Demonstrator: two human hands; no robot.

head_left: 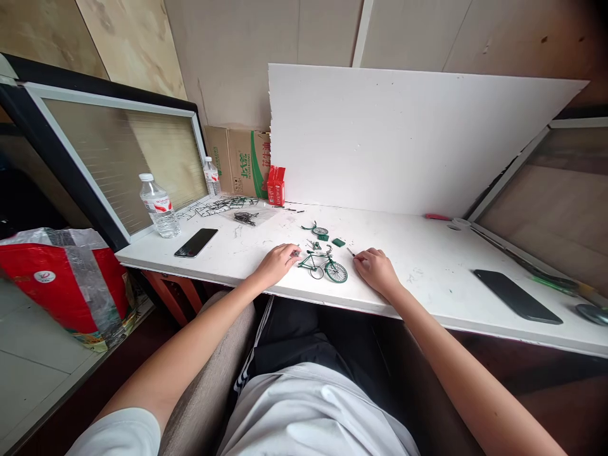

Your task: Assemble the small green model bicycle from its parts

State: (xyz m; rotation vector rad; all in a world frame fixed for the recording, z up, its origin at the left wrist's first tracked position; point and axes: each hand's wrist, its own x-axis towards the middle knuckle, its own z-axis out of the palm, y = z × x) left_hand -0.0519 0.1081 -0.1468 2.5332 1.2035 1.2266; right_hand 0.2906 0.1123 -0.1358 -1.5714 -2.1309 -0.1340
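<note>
While the thumb and fingers of the left hand (277,263) are pressed together at their tips on a small greyish piece (296,253), those of the right hand (377,268) pinch a thin dark piece (350,251) whose end pokes out towards the middle; the remaining fingers of both hands are curled, and what the pieces are is too small to tell. Between the hands, on the white table (427,253), lies a green model bicycle (313,256), near the front edge, its spoked wheel (336,272) at the end nearer the right hand and a dark ring (316,272) at its lower side. Just beyond it are a small dark part (314,245), two green blocks (338,242) and a second spoked wheel (320,231) with a curved green strip beside it. Farther off to the left, a clear bag (263,216) has black parts (246,218) on or in it, next to black lattice frames (223,206); a black phone (196,242) lies nearer, with a water bottle (159,206) upright behind it. At the back stand a red packet (276,185), a cardboard box (242,161) and a large white board (418,139). Well over to the right lies a dark flat slab (517,296).
</note>
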